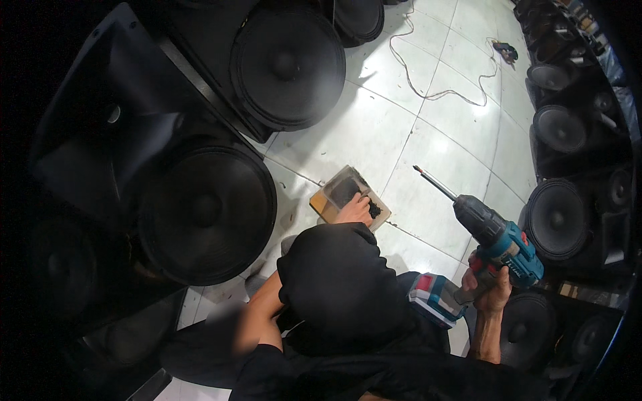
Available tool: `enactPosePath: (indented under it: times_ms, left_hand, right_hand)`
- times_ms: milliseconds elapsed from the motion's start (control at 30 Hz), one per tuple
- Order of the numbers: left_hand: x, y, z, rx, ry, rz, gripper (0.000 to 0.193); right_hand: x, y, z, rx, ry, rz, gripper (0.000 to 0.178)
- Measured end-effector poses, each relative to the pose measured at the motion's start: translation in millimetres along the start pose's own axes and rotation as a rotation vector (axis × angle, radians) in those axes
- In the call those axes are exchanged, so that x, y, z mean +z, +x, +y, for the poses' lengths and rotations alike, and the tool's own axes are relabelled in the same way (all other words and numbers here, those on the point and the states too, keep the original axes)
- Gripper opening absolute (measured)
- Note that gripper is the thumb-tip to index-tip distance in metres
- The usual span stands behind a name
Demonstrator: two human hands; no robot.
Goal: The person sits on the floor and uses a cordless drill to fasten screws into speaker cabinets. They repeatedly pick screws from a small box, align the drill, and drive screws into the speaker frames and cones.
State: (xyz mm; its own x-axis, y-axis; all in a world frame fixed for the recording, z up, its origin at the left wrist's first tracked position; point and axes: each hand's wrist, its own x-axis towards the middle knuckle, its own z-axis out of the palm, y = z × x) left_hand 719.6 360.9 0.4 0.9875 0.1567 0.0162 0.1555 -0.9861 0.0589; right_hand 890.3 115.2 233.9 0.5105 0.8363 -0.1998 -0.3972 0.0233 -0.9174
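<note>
In a shallow, divided plastic box (pixel 332 212) on the floor, my left hand (pixel 358 210) has its fingers bent around small black pieces (pixel 374 208) that look like screws. Dark contents fill the compartment beside the fingers, and how many pieces they grip is hidden. To the right, a teal and black cordless drill (pixel 509 252) rests in my right hand (pixel 487 289), wrapped around its grip. A long driver bit (pixel 435 182) points up and left from its chuck, touching nothing. Black cloth over my bent leg (pixel 341 281) partly covers my left forearm.
Large black loudspeakers with a round cone (pixel 207 214) and another cone (pixel 287 67) stand close on the left. A row of speakers (pixel 556 217) lines the right side. A thin cable (pixel 414 83) lies across the white tiles (pixel 461 144), near a small dark object (pixel 506 51).
</note>
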Motion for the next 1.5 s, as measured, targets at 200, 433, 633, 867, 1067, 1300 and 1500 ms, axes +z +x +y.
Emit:
enactPosePath:
  times_ms: [200,433,633,867,1067,1300,1500]
  left_hand:
    - [8,-17,-12,-0.195,-0.296,0.007,0.020]
    - [-99,-80,-73,-0.416,-0.204,-0.011,0.022]
    - [-243,-168,-45,-0.837,-0.983,0.909,0.019]
    - [-357,-290,43,-0.596,-1.577,1.607,0.019]
    - [-343,-323,67,-0.352,-1.639,1.837,0.018]
    - [-334,-334,65,-0.412,-1.736,1.930,0.019]
    - [-331,-337,65,-0.389,-1.792,1.940,0.019]
  right_hand:
    - [-5,-1,-18,-0.045,0.129,-0.138,0.069]
    - [-102,1,-18,0.117,0.568,-0.256,0.074]
    - [45,119,-83,0.447,-0.566,-1.561,0.074]
    - [191,22,-12,0.172,0.099,-1.116,0.079]
    - [240,7,17,0.096,0.109,-1.141,0.081]
    - [249,4,29,0.110,0.068,-1.122,0.072]
    - [246,5,35,-0.009,-0.021,-1.138,0.075]
